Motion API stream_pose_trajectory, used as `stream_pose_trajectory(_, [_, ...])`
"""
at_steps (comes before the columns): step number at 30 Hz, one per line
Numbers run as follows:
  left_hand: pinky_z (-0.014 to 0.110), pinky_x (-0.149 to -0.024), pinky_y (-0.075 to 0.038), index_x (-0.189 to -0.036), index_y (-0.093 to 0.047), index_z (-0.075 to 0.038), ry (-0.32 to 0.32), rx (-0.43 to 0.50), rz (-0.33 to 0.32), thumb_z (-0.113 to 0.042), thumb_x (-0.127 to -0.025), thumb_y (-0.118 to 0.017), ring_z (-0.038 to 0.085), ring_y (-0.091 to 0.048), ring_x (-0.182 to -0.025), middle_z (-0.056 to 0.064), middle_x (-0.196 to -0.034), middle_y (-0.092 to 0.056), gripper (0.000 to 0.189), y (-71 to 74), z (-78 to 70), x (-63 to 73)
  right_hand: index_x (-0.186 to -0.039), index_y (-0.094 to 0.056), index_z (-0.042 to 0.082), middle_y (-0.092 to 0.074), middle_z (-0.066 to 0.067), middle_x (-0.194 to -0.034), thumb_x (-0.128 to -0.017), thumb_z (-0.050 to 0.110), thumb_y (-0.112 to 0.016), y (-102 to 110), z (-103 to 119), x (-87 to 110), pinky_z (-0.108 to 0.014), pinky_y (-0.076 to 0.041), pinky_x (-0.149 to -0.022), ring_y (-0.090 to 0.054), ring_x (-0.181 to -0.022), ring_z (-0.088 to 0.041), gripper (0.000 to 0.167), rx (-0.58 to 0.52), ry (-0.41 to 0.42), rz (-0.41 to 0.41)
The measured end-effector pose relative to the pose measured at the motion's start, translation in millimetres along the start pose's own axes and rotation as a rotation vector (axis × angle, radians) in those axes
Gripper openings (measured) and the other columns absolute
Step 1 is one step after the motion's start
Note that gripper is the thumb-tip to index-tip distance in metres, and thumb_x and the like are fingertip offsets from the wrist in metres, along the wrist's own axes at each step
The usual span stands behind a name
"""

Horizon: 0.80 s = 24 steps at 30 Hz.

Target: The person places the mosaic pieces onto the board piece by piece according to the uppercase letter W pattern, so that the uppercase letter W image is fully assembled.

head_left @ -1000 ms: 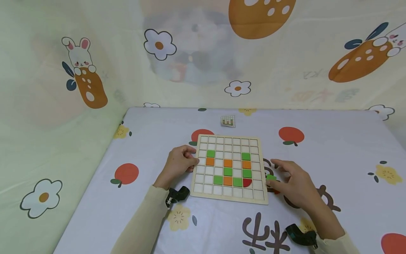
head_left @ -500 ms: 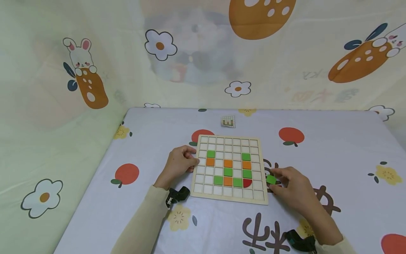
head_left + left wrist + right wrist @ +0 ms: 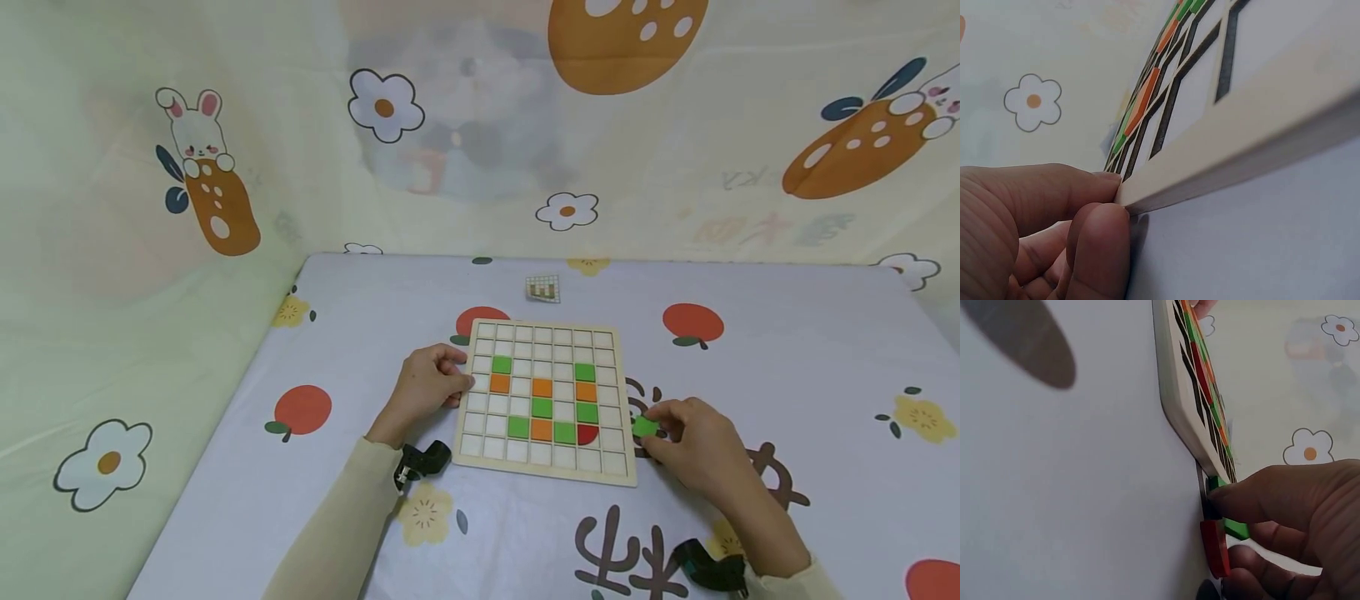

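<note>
A wooden grid board (image 3: 527, 333) lies flat, with green and orange square tiles and one red rounded tile (image 3: 587, 434) set in its cells. At the board's left edge, my left hand (image 3: 427, 385) holds the frame, thumb and fingertips against it in the left wrist view. Just off the right edge, my right hand (image 3: 697, 442) pinches a green square tile (image 3: 644, 427) between thumb and fingers. In the right wrist view, a loose red piece (image 3: 1214, 549) sits beside the fingertips under that green tile; whether they touch it I cannot tell.
A small card with a printed grid (image 3: 542, 288) lies beyond the board. The table (image 3: 360, 333) has a pale cloth printed with fruit, flowers and dark lettering. A patterned curtain (image 3: 480, 167) hangs behind and at the left.
My right hand's index finger has come down toward the thumb, and the green tile has turned and shows more fully between them. The left hand and board keep their place.
</note>
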<state>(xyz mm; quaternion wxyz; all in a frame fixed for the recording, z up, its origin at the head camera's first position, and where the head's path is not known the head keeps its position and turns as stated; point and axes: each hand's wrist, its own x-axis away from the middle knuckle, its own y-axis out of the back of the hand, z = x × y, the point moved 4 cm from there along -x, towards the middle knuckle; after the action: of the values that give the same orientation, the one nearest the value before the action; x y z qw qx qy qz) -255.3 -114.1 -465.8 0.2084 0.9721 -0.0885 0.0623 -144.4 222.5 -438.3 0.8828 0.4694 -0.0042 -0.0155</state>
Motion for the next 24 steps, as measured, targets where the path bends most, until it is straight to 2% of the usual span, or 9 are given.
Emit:
stream_pose_trajectory(7, [0.025, -0.048, -0.052, -0.108, -0.067, -0.006, -0.001, -0.006, -0.002, -0.007, -0.084, -0.078, 0.015, -0.058, -0.050, 0.008, -0.074, -0.064, 0.027, -0.9, 0.7, -0.2, -0.102, -0.069, 0.006, -0.062, -0.002, -0.075, -0.086, 0.005, -0.071, -0.5, -2.9, -0.2, -0.025, -0.048, -0.051, -0.058, -0.063, -0.015, 0.016, -0.109, -0.008, -0.004])
stream_pose_trajectory(12, [0.025, -0.048, -0.052, -0.108, -0.067, -0.006, 0.003, -0.011, -0.005, -0.007, -0.084, -0.078, 0.015, -0.058, -0.050, 0.008, -0.074, -0.063, 0.027, -0.6, 0.1, 0.2, -0.100, -0.072, 0.008, -0.067, -0.002, -0.080, -0.088, 0.006, -0.071, 1.2, -5.5, -2.0, -0.024, -0.047, -0.050, -0.057, -0.068, -0.016, 0.013, -0.150, 0.021, -0.053])
stream_pose_trajectory(15, [0.024, -0.048, -0.052, -0.108, -0.067, -0.006, 0.007, -0.016, -0.006, -0.007, -0.084, -0.078, 0.015, -0.058, -0.050, 0.008, -0.074, -0.063, 0.027, -0.5, 0.0, 0.1, -0.103, -0.073, 0.008, -0.070, -0.004, -0.086, -0.090, 0.008, -0.070, 1.2, -6.5, -3.5, -0.024, -0.048, -0.052, -0.058, -0.069, -0.017, 0.013, -0.185, 0.014, -0.048])
stream_pose_trajectory(19, [0.025, -0.048, -0.052, -0.108, -0.066, -0.006, 0.005, -0.017, -0.003, -0.007, -0.084, -0.078, 0.015, -0.058, -0.050, 0.008, -0.074, -0.064, 0.027, -0.3, -0.5, 0.5, -0.109, -0.074, 0.007, -0.070, -0.007, -0.091, -0.090, 0.009, -0.070, 0.8, -7.1, -5.4, -0.024, -0.049, -0.054, -0.058, -0.072, -0.019, 0.020, -0.209, -0.018, -0.013])
stream_pose_trajectory(24, [0.024, -0.048, -0.052, -0.108, -0.066, -0.006, 0.007, -0.005, 0.003, -0.007, -0.084, -0.078, 0.015, -0.058, -0.050, 0.008, -0.074, -0.064, 0.027, -0.2, 0.2, 0.0, -0.119, -0.069, 0.001, -0.068, -0.006, -0.084, -0.085, 0.005, -0.075, 0.2, -7.1, -6.2, -0.025, -0.051, -0.053, -0.062, -0.066, -0.018, 0.035, -0.250, -0.049, 0.080])
